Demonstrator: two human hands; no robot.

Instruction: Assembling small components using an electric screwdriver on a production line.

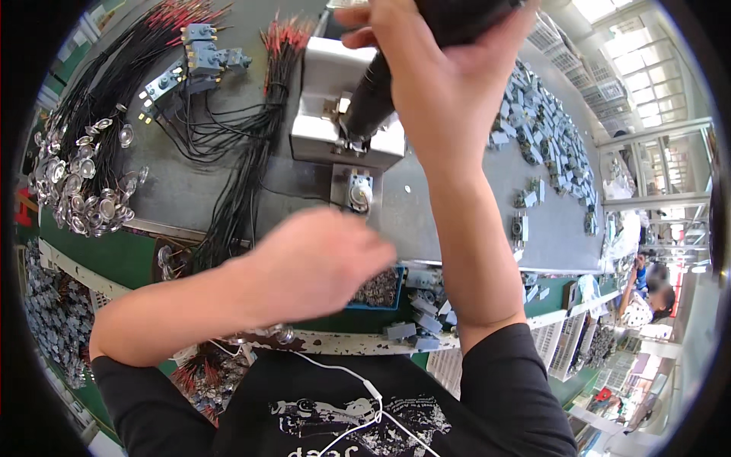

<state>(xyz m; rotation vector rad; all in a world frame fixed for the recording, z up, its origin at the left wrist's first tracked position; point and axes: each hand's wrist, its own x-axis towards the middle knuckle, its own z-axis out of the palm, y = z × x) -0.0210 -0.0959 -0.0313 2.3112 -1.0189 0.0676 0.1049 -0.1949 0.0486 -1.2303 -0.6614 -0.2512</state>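
Note:
My right hand (449, 91) is wrapped round a thick black electric screwdriver (375, 91), its narrow end slanting down onto the clamp area of a shiny metal fixture (324, 72). What lies under its tip is mostly hidden. A small blue-grey switch-like part with a white round middle (360, 190) sits in a holder at the fixture's near side. My left hand (324, 259) is just nearer to me than that part, over the table's front edge. Motion blurs its fingers, so I cannot make out whether they hold anything.
Left of the fixture lie bundled black wires (255, 145) with red ends, several blue-grey parts (202, 57) and round metal caps (84, 183). Many small grey parts (544, 126) cover the right side. A blue tray (397, 289) stands below the front edge. Another person (647, 301) is far right.

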